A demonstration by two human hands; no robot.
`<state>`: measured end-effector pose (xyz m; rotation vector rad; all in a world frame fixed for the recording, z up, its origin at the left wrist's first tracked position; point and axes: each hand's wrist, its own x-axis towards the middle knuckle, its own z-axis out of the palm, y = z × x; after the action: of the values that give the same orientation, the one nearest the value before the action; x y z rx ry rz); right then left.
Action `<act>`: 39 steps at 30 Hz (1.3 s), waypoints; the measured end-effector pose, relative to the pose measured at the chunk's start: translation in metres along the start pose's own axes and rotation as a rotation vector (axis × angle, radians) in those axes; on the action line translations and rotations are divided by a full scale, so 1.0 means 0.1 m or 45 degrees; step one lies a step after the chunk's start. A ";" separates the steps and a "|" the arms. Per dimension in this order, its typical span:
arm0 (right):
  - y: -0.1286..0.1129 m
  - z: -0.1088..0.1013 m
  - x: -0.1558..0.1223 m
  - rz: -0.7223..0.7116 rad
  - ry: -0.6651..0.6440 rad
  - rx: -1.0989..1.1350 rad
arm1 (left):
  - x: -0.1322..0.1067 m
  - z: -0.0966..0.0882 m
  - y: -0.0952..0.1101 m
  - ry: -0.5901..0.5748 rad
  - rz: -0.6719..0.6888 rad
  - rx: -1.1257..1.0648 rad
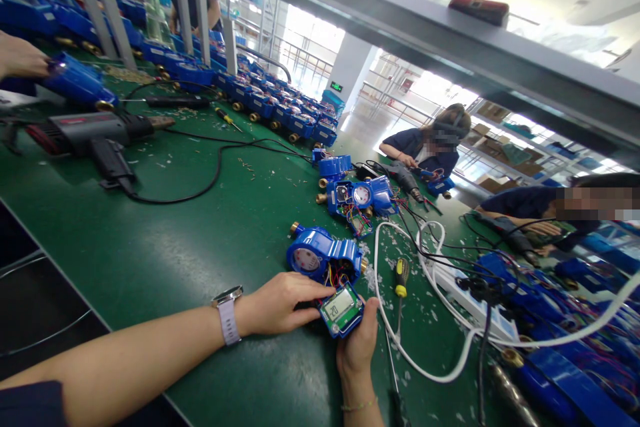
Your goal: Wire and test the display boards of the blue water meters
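Observation:
A blue water meter (311, 259) with a round dial and brass fittings lies on the green bench in front of me. Its display module (341, 310), a green circuit board with a lit screen in a blue case, hangs on coloured wires in front of the body. My left hand (285, 303), with a watch on the wrist, pinches the module's left edge between thumb and fingers. From below and the right, my right hand (359, 345) cups the same module, thumb along its side; its other fingers are mostly hidden.
A yellow-black screwdriver (401, 280) and a looping white cable (383, 307) lie to the right, beside a power strip (470, 300). Another opened meter (361, 197) sits beyond. A heat gun (100, 137) rests at left, near a co-worker's hand (23, 57). Two people work opposite.

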<state>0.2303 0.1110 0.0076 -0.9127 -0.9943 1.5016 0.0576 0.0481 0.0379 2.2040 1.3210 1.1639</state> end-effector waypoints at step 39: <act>0.00 0.00 -0.01 -0.011 -0.009 -0.028 | 0.00 -0.01 0.01 0.029 -0.001 -0.037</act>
<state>0.2302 0.1104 0.0076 -0.9184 -1.0202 1.4900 0.0573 0.0475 0.0392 2.1756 1.3054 1.2039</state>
